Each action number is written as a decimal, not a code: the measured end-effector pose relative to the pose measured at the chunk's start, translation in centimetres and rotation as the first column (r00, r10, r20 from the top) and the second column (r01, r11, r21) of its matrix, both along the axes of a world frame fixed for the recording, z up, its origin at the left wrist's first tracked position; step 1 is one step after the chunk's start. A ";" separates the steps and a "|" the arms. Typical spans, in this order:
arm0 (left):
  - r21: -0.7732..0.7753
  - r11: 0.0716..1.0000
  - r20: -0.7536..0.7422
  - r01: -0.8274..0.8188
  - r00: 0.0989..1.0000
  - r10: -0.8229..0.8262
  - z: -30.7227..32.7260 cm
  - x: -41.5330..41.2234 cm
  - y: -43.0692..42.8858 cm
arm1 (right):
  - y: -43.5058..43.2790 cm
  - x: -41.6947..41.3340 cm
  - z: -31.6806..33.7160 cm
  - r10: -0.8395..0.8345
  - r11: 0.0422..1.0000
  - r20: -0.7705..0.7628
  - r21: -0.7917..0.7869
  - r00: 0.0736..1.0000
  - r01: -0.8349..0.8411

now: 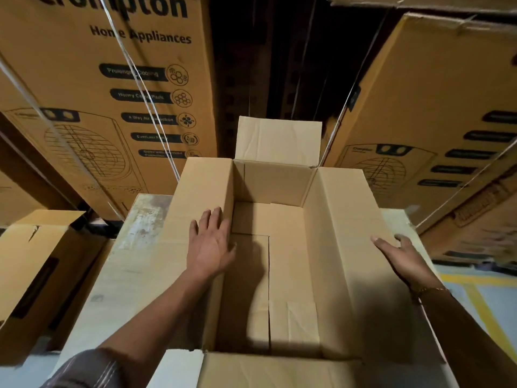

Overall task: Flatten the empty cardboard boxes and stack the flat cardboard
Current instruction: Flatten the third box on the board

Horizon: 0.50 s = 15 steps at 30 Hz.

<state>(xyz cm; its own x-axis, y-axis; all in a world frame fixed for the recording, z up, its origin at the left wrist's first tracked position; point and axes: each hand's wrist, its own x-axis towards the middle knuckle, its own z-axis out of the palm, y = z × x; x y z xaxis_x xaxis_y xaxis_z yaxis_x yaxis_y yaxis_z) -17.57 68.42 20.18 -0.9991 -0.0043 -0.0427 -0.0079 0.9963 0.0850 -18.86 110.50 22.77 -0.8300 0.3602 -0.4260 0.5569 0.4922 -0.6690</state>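
- Tall Crompton Home Appliances carton (84,113) on the left, bound with white straps (137,79).
- Similar printed carton (436,102) on the right.
- Floor with yellow lines (481,306), lower right.

An open cardboard box (279,186) stands on a pale, stained surface (126,247), all four top flaps spread outward and its bottom flaps closed. The left hand (209,245) lies flat on the left flap at the fold, fingers straight, thumb over the inside wall. The right hand (400,253) grips the right flap's outer edge, thumb on top and fingers curled past it; a bracelet (428,291) circles that wrist. Tall printed cartons (112,93) bound with white straps rise behind on both sides. A smaller open box (42,261) sits at the left, and yellow floor lines (475,298) show at the right.
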 end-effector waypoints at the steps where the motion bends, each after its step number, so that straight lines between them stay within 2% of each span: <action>1: -0.028 0.999 0.013 0.021 1.000 -0.020 0.3 0.2 0.1 | 1.4 1.5 -0.2 -0.009 0.988 0.051 -0.154 0.999 0.017; 3: -0.088 0.993 0.049 0.073 0.996 -0.069 1.2 0.9 0.6 | 3.4 3.8 -0.1 -0.025 0.946 0.079 -0.320 0.997 0.050; 5: -0.112 0.987 0.095 0.118 0.990 -0.107 2.1 1.7 1.4 | 2.9 5.5 2.2 -0.011 0.909 -0.012 -0.416 1.000 0.005; 8: -0.043 0.988 0.176 0.151 0.974 -0.142 3.7 3.3 2.9 | 1.7 6.7 6.0 -0.007 0.877 -0.131 -0.477 0.991 -0.057; 13: 0.246 0.962 0.311 0.120 0.930 -0.196 6.8 6.8 6.4 | -0.9 7.4 12.2 -0.051 0.752 -0.281 -0.643 0.958 -0.148; 15: 0.452 0.890 0.311 0.063 0.924 -0.224 8.1 8.9 7.7 | -3.2 7.5 14.4 -0.014 0.703 -0.332 -0.675 0.943 -0.227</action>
<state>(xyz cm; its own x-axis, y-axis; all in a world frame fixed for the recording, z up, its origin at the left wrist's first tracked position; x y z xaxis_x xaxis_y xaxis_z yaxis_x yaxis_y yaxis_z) -8.65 76.09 28.30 -0.9071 0.2366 -0.3481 0.0238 0.8546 0.5188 -11.37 107.30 37.15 -0.9679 -0.0381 -0.2486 0.2514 -0.1381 -0.9580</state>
